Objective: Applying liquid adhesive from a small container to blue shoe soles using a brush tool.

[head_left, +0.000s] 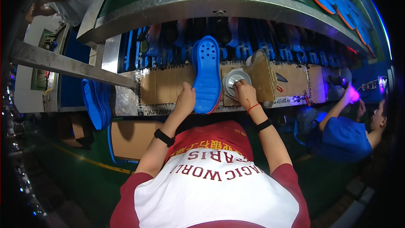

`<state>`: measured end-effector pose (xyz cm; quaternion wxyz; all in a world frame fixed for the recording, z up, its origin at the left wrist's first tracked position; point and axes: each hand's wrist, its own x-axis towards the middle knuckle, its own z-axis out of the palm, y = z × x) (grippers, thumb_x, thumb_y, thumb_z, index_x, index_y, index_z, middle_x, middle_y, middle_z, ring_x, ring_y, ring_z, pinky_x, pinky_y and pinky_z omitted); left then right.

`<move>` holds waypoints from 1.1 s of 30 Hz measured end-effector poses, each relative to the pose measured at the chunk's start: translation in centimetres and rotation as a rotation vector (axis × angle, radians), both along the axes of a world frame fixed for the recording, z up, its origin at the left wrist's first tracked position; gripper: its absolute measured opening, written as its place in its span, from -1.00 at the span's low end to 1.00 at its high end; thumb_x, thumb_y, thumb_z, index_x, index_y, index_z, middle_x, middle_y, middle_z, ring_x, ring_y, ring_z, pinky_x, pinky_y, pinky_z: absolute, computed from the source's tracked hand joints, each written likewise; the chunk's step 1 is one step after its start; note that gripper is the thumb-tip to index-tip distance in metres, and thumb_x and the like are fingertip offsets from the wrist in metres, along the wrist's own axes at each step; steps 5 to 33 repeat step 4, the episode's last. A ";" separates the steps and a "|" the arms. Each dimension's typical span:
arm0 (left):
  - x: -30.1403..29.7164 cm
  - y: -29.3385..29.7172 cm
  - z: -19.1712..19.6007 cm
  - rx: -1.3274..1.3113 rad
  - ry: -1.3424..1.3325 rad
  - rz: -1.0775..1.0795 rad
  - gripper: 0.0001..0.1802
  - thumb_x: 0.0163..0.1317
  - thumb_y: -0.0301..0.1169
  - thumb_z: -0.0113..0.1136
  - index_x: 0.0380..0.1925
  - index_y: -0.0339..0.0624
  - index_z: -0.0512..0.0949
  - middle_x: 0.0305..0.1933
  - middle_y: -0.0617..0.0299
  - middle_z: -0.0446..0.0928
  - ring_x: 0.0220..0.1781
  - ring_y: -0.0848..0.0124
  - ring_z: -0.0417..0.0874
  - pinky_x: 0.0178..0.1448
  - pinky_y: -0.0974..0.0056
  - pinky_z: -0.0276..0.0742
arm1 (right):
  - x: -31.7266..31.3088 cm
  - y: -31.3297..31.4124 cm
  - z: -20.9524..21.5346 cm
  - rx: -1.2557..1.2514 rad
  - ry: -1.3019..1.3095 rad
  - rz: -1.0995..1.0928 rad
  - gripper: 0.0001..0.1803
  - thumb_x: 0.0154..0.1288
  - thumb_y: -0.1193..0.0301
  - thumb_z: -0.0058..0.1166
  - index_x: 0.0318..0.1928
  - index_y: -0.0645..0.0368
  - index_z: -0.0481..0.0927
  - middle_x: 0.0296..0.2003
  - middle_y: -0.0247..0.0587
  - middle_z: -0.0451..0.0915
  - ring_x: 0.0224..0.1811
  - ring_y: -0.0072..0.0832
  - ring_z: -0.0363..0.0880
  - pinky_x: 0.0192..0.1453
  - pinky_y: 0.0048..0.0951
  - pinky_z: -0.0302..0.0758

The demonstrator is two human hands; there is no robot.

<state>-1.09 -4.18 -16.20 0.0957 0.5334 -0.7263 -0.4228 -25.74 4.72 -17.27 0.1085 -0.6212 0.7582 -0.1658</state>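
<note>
A blue shoe sole (207,74) with round holes at its far end and an orange-red lower edge lies lengthwise in front of me, with another blue sole partly hidden beneath it. My left hand (185,100) grips its near left edge, fingers curled and partly hidden. To the right, my right hand (244,93) reaches into a small pale bowl (231,77), its fingertips pinched together inside. Whatever they hold, if anything, is too small to make out.
Cardboard (166,85) covers the bench, and a cardboard flap (260,78) stands beside the bowl. Blue soles (96,103) stack at left above a brown box (133,139). Overhead, a metal-edged shelf (177,6) carries more soles. A co-worker (344,137) sits at right.
</note>
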 end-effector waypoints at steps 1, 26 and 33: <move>0.4 0.1 0.9 0.002 -0.002 0.001 -0.59 0.28 -0.46 0.07 0.01 -0.47 0.19 -0.06 -0.24 0.36 -0.14 -0.19 0.51 -0.12 -0.12 0.49 | -0.1 0.0 0.0 0.002 -0.002 0.001 -0.85 0.22 0.35 0.07 -0.33 0.15 0.62 -0.30 -0.08 0.57 -0.35 -0.03 0.59 -0.27 -0.09 0.53; 1.9 0.7 3.3 0.513 0.588 0.076 -0.29 0.32 -0.27 0.10 0.33 -0.24 -0.01 0.18 -0.36 0.28 -0.04 -0.16 0.57 -0.17 -0.23 0.58 | -0.5 0.2 -0.2 0.047 -0.013 0.022 -0.84 0.21 0.34 0.08 -0.31 0.14 0.62 -0.29 -0.07 0.57 -0.34 -0.02 0.59 -0.27 -0.08 0.53; 1.9 0.7 3.3 0.513 0.588 0.076 -0.29 0.32 -0.27 0.10 0.33 -0.24 -0.01 0.18 -0.36 0.28 -0.04 -0.16 0.57 -0.17 -0.23 0.58 | -0.5 0.2 -0.2 0.047 -0.013 0.022 -0.84 0.21 0.34 0.08 -0.31 0.14 0.62 -0.29 -0.07 0.57 -0.34 -0.02 0.59 -0.27 -0.08 0.53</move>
